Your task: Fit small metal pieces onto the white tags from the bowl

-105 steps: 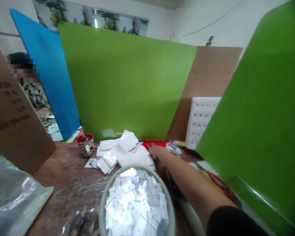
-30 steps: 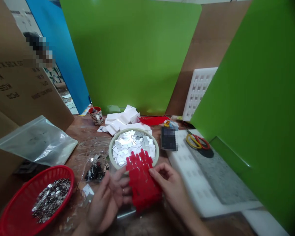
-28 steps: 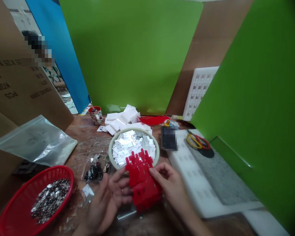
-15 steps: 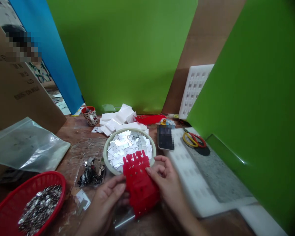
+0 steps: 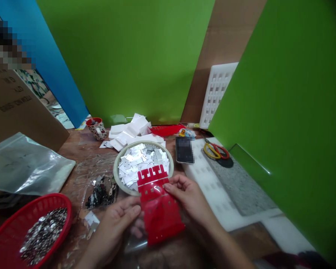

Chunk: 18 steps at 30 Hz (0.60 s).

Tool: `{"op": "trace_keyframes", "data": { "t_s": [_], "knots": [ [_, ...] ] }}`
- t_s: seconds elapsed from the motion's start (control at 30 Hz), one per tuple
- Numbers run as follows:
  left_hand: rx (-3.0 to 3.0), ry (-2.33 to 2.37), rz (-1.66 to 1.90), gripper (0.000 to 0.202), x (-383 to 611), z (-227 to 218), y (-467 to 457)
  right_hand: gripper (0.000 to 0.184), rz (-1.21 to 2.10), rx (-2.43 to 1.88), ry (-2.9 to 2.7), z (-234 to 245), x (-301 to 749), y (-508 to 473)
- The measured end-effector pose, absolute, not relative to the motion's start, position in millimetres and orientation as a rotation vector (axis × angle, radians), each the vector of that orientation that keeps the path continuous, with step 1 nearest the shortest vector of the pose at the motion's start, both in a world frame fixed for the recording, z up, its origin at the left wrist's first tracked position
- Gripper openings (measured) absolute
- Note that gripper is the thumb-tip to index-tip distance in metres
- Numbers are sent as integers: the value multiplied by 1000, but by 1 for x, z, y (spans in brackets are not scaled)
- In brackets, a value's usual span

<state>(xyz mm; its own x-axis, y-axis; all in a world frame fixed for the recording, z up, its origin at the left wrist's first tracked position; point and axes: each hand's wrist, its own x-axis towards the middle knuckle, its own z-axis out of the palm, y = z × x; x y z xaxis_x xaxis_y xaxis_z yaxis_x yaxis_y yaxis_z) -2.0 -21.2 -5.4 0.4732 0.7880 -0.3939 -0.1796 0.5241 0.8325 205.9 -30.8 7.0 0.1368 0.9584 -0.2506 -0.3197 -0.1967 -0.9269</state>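
Head view: the left hand (image 5: 116, 222) and right hand (image 5: 189, 196) hold a flat red sheet (image 5: 162, 215) between them, above the near part of the table (image 5: 82, 140). The left thumb lies in front with the fingers behind, closed at its left edge; the right thumb and fingertips pinch its upper right edge. Gripping both sides probably keeps such a thin piece flat, its toothed end pointing away. Clear plastic (image 5: 137, 244) shows below its left side; whether it wraps the sheet, I cannot tell.

Just beyond, partly covered by the teeth, a round bowl (image 5: 115, 173) holds loose white pieces (image 5: 137, 158), likely central so either hand can reach. To the left, a red basket (image 5: 5, 233) keeps small shiny pieces (image 5: 44, 235) together, and dark metal parts (image 5: 100, 194) sit on clear film, perhaps to avoid mixing. Scissors (image 5: 216, 151) and a phone (image 5: 184, 149) lie to the right, away from the held sheet.
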Motion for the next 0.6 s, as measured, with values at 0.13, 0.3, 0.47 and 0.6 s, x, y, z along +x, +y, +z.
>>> {"op": "trace_keyframes", "data": {
  "t_s": [0.13,0.3,0.47,0.6],
  "knots": [
    [836,921,702,30,-4,-8,-19,36,1570,-1141,-785,6,211,-38],
    [894,988,703,34,-6,-13,-26,32,1581,-1251,-866,-1,214,-48],
    [987,1001,641,43,-20,-3,-19,31,1586,-1331,-890,21,227,-31],
    [1673,1353,614,31,-58,38,48,29,1345,-1387,-754,51,254,30]
  ]
}}
